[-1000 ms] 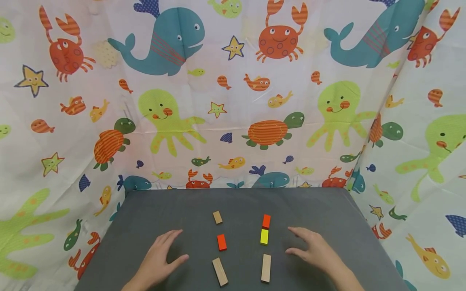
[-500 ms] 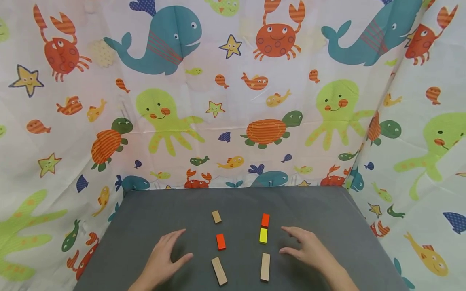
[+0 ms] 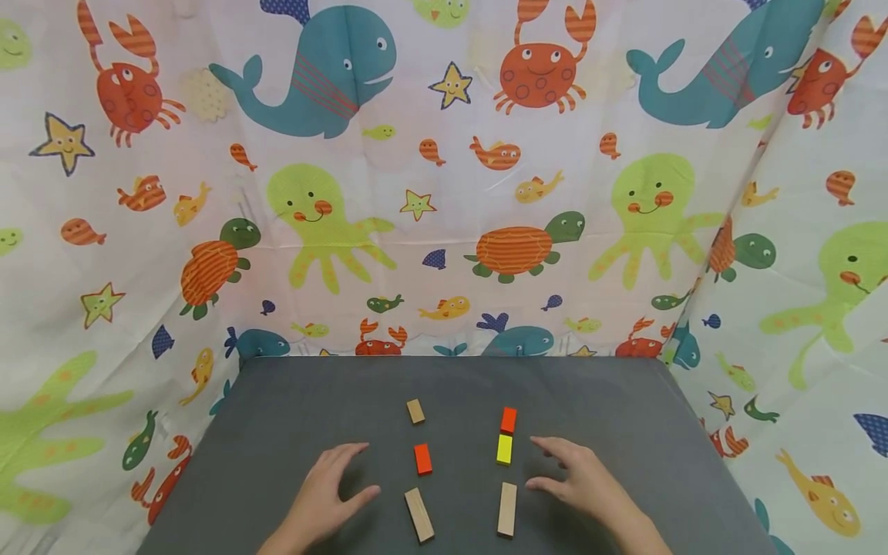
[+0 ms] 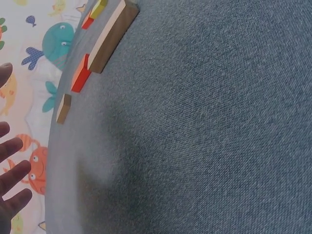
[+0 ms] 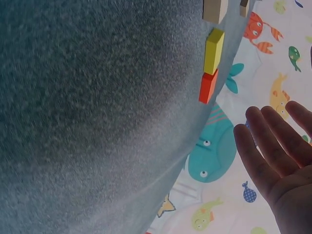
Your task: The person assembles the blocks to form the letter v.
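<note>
In the head view my left hand (image 3: pixel 322 493) is held over the table left of the blocks, thumb and fingers apart, holding nothing. Nearest to it are a long plain wooden block (image 3: pixel 419 516) and a red block (image 3: pixel 422 459); a small wooden block (image 3: pixel 415 412) lies farther back. My right hand (image 3: pixel 583 479), also holding nothing, hovers right of a second column. There a yellow block (image 3: pixel 504 449) lies end to end with another red block (image 3: pixel 509 420), and a second long wooden block (image 3: pixel 507 510) lies nearer me. Fingers (image 5: pixel 273 146) look spread in the right wrist view.
The blocks lie on a dark grey cloth-covered table (image 3: pixel 333 393). A white curtain (image 3: pixel 430 262) printed with sea animals hangs behind its far edge and along both sides.
Both hands have drifted inward toward the blocks, the left one rightward and the right one leftward. The blocks keep their places on the table; the head view shifts slightly.
</note>
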Motion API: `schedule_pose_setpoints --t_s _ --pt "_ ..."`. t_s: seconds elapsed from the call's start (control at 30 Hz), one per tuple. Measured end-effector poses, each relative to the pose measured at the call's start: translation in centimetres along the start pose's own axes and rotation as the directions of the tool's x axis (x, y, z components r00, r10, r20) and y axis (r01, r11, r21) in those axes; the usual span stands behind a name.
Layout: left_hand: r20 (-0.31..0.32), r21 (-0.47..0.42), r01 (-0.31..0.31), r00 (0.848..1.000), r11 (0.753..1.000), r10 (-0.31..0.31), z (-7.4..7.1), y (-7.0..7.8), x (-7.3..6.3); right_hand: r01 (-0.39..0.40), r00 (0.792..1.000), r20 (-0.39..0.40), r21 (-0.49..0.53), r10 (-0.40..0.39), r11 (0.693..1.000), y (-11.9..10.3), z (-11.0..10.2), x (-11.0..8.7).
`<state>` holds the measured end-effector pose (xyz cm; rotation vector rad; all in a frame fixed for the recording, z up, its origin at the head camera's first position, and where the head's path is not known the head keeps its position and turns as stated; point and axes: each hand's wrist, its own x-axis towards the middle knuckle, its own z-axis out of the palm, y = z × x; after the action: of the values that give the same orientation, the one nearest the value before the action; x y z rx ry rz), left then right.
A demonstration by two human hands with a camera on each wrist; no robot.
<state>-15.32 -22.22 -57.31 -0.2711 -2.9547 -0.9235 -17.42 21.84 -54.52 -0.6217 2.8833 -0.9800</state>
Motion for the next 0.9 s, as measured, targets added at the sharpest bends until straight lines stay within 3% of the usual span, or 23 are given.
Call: schedule_pose_setpoints --t_s 0.47,0.73,0.9 --pt "0.095 -0.068 0.021 0.995 0.997 -0.015 1.3 0.6 0.0 0.053 0.999 0.013 0.020 -0.053 0.998 -0.3 0.7 -0.2" --pt "0.140 -0.083 0.004 0.990 0.997 0.008 2.4 1.1 0.0 0.004 0.997 0.075 0.076 -0.009 0.997 -0.7 1.3 -0.1" --pt "0.128 -0.098 -0.005 0.992 0.995 0.018 2.8 1.6 -0.1 -0.016 0.994 0.109 0.100 0.005 0.995 -0.6 1.9 -0.1"
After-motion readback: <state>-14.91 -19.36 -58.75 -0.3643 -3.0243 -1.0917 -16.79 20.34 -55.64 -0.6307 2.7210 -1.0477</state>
